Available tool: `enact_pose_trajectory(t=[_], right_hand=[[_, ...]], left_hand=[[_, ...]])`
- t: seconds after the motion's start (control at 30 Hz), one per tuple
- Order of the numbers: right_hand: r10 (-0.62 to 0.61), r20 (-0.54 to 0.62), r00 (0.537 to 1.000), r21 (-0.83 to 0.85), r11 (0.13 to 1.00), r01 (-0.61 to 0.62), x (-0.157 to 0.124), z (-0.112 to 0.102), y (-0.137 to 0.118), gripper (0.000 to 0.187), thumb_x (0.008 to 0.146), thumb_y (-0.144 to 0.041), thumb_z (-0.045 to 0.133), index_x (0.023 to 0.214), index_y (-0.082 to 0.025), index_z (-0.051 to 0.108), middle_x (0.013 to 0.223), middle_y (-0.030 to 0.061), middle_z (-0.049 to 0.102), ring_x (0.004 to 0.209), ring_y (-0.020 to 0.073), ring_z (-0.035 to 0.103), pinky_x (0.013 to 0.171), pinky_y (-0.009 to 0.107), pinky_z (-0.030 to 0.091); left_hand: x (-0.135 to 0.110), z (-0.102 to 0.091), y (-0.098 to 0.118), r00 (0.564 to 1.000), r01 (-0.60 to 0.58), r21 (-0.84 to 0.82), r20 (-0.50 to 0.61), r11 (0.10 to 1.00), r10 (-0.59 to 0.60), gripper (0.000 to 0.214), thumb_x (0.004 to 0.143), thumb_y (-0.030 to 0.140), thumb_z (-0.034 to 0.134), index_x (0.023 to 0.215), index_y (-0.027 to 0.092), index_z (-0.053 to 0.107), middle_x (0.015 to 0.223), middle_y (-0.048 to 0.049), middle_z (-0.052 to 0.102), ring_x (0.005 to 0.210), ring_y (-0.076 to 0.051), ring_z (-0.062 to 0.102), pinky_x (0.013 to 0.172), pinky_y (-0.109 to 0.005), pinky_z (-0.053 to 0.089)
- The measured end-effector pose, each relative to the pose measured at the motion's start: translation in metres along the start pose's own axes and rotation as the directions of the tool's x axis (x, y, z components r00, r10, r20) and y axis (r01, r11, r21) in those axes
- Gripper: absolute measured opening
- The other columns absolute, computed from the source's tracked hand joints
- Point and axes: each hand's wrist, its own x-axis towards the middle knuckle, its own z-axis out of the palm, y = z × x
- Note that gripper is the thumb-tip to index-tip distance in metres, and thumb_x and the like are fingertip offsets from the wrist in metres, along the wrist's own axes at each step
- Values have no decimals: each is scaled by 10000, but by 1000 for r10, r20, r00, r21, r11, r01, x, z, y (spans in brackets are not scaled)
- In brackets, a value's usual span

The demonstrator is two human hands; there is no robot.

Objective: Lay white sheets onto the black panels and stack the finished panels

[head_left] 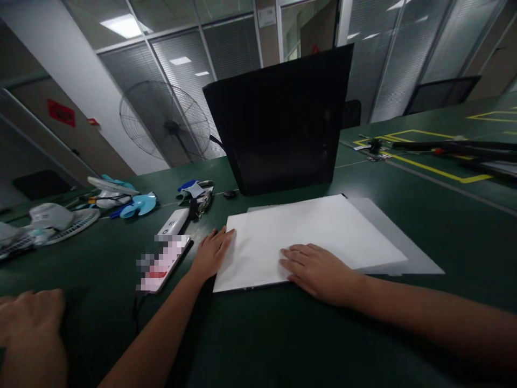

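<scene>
A stack of white sheets lies on the dark green table in front of me. My right hand rests flat on the near part of the top sheet, fingers stretched out. My left hand lies at the stack's left edge, its fingertips touching the paper, fingers extended. Neither hand holds anything. A black upright panel stands just behind the sheets.
A phone and a white device lie left of my left hand. Small fan parts, blue blades and a lanyard sit at far left. Another person's hand is at the bottom left. A floor fan stands behind.
</scene>
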Motion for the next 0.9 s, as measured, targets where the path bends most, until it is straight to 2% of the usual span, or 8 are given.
enact_pose_trajectory(t=[0.13,0.23,0.37,0.47,0.57,0.67,0.77,0.9], right_hand=[[-137,25,990,247,961,126,-6,-3,-2,662,1013,-508,463,1599,-227,340,1647,119,265,1498,268,314,1206,471,335],[-173,-6,985,322,932,166,-8,-7,3,738,993,-471,529,1632,-243,239,1679,106,147,1528,243,241,1229,432,309],[-165,-17,986,259,952,164,-9,-7,22,794,946,-514,603,1619,-236,285,1667,127,194,1538,287,202,1252,536,215],[-146,24,989,204,969,138,-9,-6,41,824,911,-606,613,1595,-230,352,1659,152,212,1532,333,202,1238,600,184],[-101,31,994,162,982,94,-9,-8,50,797,887,-662,610,1556,-267,432,1634,154,293,1489,364,297,1185,611,286],[-144,-27,989,49,988,145,-9,-12,47,678,910,-611,609,1493,-279,516,1508,162,474,1349,350,475,1061,577,431],[-321,-132,938,-136,943,304,-9,-14,37,443,953,-442,605,1323,-202,643,1259,148,634,1091,265,609,883,450,528],[-564,-289,774,-378,810,449,-10,-13,23,191,954,-206,589,1074,-112,704,963,94,695,801,168,626,606,290,493]], left_hand=[[1,2,1,1000,20,38,10,999,-20,689,973,683,386,1521,272,467,1628,-40,384,1524,-359,281,1224,-559,232],[0,3,1,999,40,46,-4,998,-40,761,946,654,462,1563,216,387,1612,-80,411,1515,-372,295,1217,-556,250],[0,2,-2,1000,-4,25,-5,1000,4,684,996,546,412,1595,230,319,1616,-81,405,1513,-364,302,1209,-574,258],[1,2,-3,999,-35,38,1,999,35,601,1012,489,392,1576,283,366,1622,-52,398,1516,-355,299,1208,-585,257],[1,3,-3,999,-35,63,6,997,34,543,1020,463,381,1538,309,440,1634,-34,376,1522,-346,289,1213,-586,249],[0,2,-1,1000,-28,75,15,997,27,536,1022,460,385,1534,316,447,1633,-32,376,1520,-349,294,1210,-588,255],[-1,1,0,999,-31,77,24,997,29,541,1024,463,387,1543,317,434,1637,-41,362,1519,-367,290,1198,-596,270],[0,0,2,999,-23,55,23,998,22,537,1022,464,399,1535,312,447,1633,-44,369,1524,-367,279,1204,-605,249]])
